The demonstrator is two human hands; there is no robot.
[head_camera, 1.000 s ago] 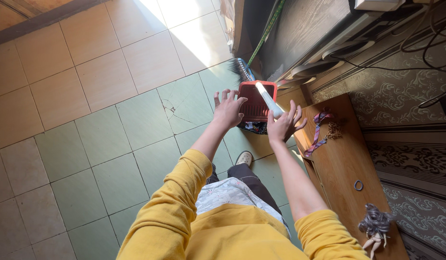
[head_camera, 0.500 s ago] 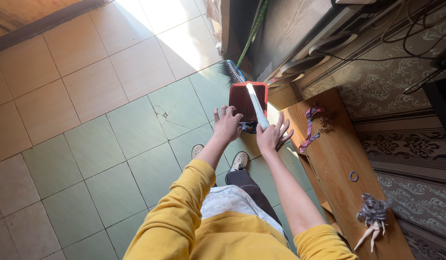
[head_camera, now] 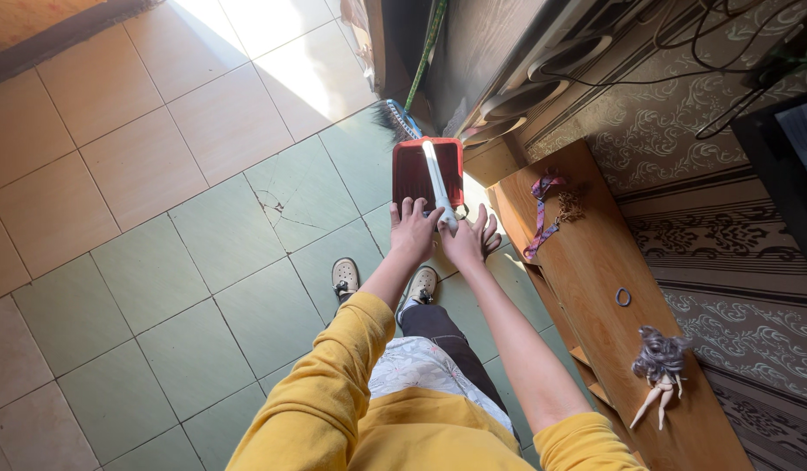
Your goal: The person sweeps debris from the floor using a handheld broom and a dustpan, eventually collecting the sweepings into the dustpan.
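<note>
Since a second ago both our hands have come in from open, spread fingers to meet on the dustpan's handle [head_camera: 438,183], and the view has shifted so the pan sits nearer the middle. That white handle rises from the red dustpan [head_camera: 416,174], which stands on the green tiled floor [head_camera: 159,279] just beside the low wooden shelf [head_camera: 595,288] and in front of the dark cabinet [head_camera: 482,52]. Our right hand [head_camera: 466,244] appears to close round the lower end of the handle, fingers curled, though how firmly we cannot tell. Our left hand [head_camera: 412,231] lies against the pan's near edge with fingers fairly straight; it touches rather than clasps. Behind the pan a brush [head_camera: 388,118] with a green stick [head_camera: 425,48] leans by the cabinet. Our shoes [head_camera: 421,283] stand just below the pan.

On the shelf lie a ribbon [head_camera: 538,218], a small ring [head_camera: 623,296] and a doll [head_camera: 658,371], well apart from our hands.

Our judgement: with only one hand truly gripping, the pan could tip and spill whatever it holds. Its far edge could also knock the brush over, and an elbow swung wide might catch the shelf
</note>
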